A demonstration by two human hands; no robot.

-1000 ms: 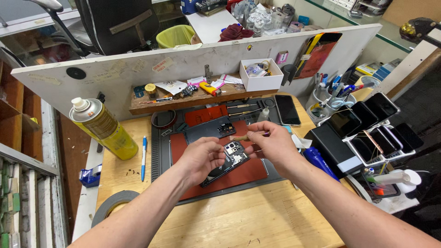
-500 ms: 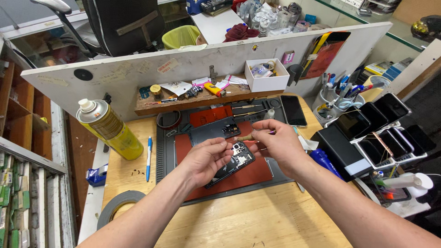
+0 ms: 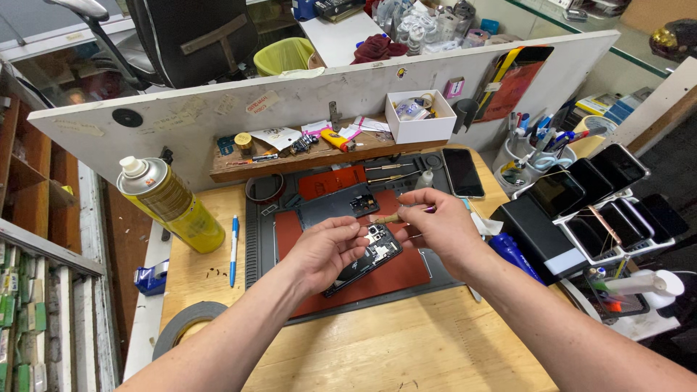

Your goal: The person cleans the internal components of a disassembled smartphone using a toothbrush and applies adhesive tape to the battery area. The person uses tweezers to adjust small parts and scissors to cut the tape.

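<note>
An opened black phone with its back removed lies on a red work mat in the middle of the bench. My left hand rests over the phone's left side, fingers pinched at its upper edge. My right hand hovers just right of the phone and pinches a thin tan-handled tool that points left toward my left fingers. A detached dark back cover lies on the mat just behind the phone.
A yellow spray can and a blue pen lie at the left, a tape roll at the front left. A rack of phones stands at the right. A wooden shelf with a white box runs behind.
My view has shifted slightly. Both hands stay over the phone; my right hand with the tool has drawn a little closer to my left fingers.
</note>
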